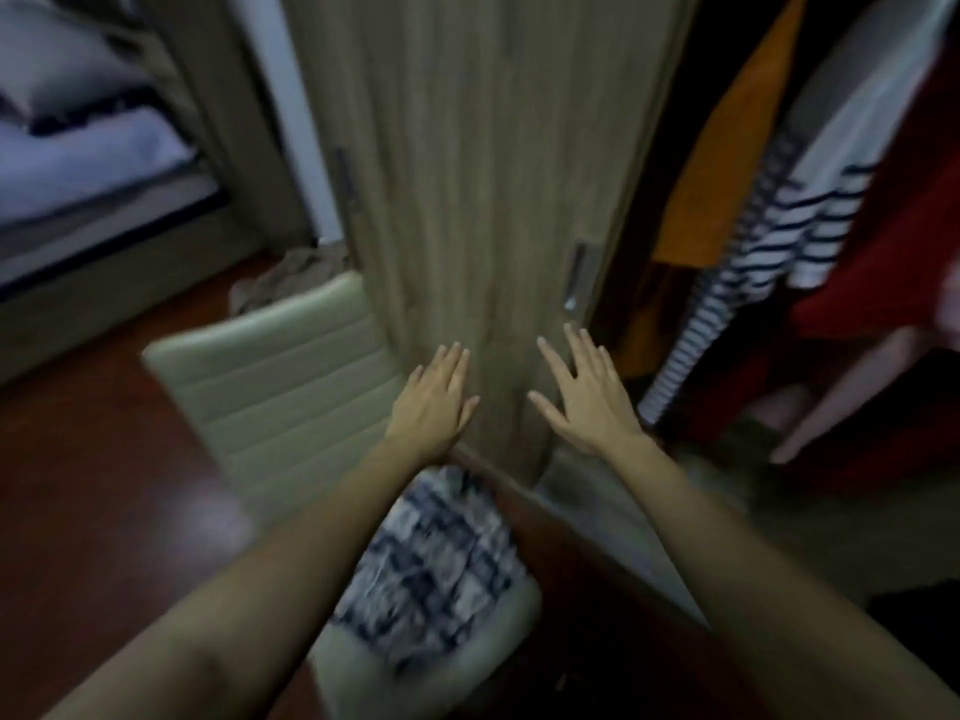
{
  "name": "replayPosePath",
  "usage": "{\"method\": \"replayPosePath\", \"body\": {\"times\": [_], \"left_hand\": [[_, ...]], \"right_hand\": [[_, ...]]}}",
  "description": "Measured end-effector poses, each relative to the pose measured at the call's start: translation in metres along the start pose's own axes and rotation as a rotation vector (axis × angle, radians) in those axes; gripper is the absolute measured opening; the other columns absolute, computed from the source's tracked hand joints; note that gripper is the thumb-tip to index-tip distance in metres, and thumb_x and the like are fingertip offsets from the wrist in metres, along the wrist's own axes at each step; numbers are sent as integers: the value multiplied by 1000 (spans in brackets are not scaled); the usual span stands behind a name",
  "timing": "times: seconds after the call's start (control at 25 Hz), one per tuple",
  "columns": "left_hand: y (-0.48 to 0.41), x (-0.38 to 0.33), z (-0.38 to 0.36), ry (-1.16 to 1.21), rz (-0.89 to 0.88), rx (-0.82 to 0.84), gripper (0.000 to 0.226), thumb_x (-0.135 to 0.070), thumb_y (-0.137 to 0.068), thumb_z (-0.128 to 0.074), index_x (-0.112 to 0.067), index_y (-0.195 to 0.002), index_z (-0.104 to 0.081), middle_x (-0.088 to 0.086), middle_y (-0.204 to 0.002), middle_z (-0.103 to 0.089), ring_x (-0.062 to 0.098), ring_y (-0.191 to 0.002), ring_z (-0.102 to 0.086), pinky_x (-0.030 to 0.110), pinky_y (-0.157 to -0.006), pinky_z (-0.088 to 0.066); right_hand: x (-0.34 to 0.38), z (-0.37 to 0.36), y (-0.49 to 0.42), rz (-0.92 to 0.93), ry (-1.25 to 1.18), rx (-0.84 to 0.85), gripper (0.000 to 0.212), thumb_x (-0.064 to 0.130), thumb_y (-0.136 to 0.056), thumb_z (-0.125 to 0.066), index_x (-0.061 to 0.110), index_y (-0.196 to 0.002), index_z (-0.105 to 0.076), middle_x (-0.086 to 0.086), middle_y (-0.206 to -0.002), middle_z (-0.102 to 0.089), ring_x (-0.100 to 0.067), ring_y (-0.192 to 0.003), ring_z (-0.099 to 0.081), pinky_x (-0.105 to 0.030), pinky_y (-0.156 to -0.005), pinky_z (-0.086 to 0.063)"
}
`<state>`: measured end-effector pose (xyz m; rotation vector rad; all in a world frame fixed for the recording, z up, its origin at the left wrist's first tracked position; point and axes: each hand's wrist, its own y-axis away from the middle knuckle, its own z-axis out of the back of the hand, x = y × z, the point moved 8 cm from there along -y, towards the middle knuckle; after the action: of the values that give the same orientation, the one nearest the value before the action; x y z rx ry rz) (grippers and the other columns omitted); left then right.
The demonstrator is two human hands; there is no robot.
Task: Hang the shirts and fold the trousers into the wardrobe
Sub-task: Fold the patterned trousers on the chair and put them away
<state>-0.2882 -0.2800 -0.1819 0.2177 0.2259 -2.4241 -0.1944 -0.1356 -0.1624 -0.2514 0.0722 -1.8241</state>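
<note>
My left hand [434, 402] and my right hand [584, 394] lie flat with straight fingers against the wooden sliding wardrobe door [478, 174], low down, a little below its metal handle [579, 278]. To the right the wardrobe stands open, with an orange garment [717, 163], a navy-and-white striped shirt [769, 241] and a red garment [883, 252] hanging inside. A blue-and-white checked garment [441, 563] lies on the seat of the pale green chair [291, 387] under my left forearm. The picture is blurred.
A bed with pale bedding [78, 148] stands at the far left. Crumpled beige cloth [291, 278] lies behind the chair on the dark red floor [88, 485]. A pale blurred shape [852, 387] shows at the wardrobe's lower right.
</note>
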Motion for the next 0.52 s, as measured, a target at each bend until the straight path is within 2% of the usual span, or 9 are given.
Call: {"method": "replayPosePath", "body": {"times": [0.08,0.16,0.24,0.28,0.32,0.36,0.4,0.52], "left_hand": [[52,52,-46,-24,130,141,63,-37,-99,-35,-5,-150,-14,11,-158,-13,26,-145,-17,39,-113,-21],[106,101,-88,-19,280,255,63,-39,-100,-30,-6,-150,-10,11,-159,-9,25,-145,-15,38,-113,-20],[164,144,-132,37,461,366,64,-40,-101,-28,-6,-151,-8,10,-159,-6,25,-146,-10,39,-114,-18],[189,162,-152,61,539,395,64,-41,-101,-28,-6,-151,-8,11,-159,-5,25,-146,-8,39,-115,-17],[208,177,-171,81,601,406,65,-42,-100,-28,-6,-151,-8,11,-159,-5,26,-146,-9,40,-115,-18],[225,188,-189,99,644,415,65,-42,-100,-28,-6,-151,-8,12,-159,-5,27,-146,-10,40,-115,-20],[236,195,-204,114,669,422,65,-43,-100,-28,-7,-151,-9,12,-159,-6,27,-145,-12,41,-114,-22],[264,215,-261,131,717,477,63,-41,-100,-30,-9,-150,-9,11,-159,-7,28,-145,-13,42,-113,-24]], "right_hand": [[42,-68,13,46,-32,145,75,64,-87,-12,20,-146,-27,-20,-153,-20,-35,-141,-19,-42,-113,-15],[80,-133,30,95,-79,291,75,62,-92,-9,14,-137,-46,-23,-142,-41,-41,-129,-41,-51,-103,-34],[112,-192,50,155,-120,450,77,60,-94,-8,10,-130,-54,-25,-136,-47,-43,-123,-48,-52,-97,-41],[127,-217,58,193,-118,489,81,62,-92,-5,10,-134,-49,-24,-141,-41,-42,-128,-42,-49,-103,-36],[137,-239,65,221,-99,515,86,66,-88,2,12,-141,-39,-22,-149,-29,-39,-137,-29,-47,-111,-23],[143,-261,74,238,-97,543,93,70,-81,9,15,-147,-26,-18,-154,-15,-35,-142,-13,-45,-114,-10],[146,-278,84,237,-113,583,99,74,-74,14,17,-149,-18,-16,-156,-8,-33,-144,-4,-43,-115,-3],[165,-344,119,203,-151,649,93,70,-76,4,17,-148,-19,-16,-156,-11,-34,-144,-8,-46,-115,-10]]}}
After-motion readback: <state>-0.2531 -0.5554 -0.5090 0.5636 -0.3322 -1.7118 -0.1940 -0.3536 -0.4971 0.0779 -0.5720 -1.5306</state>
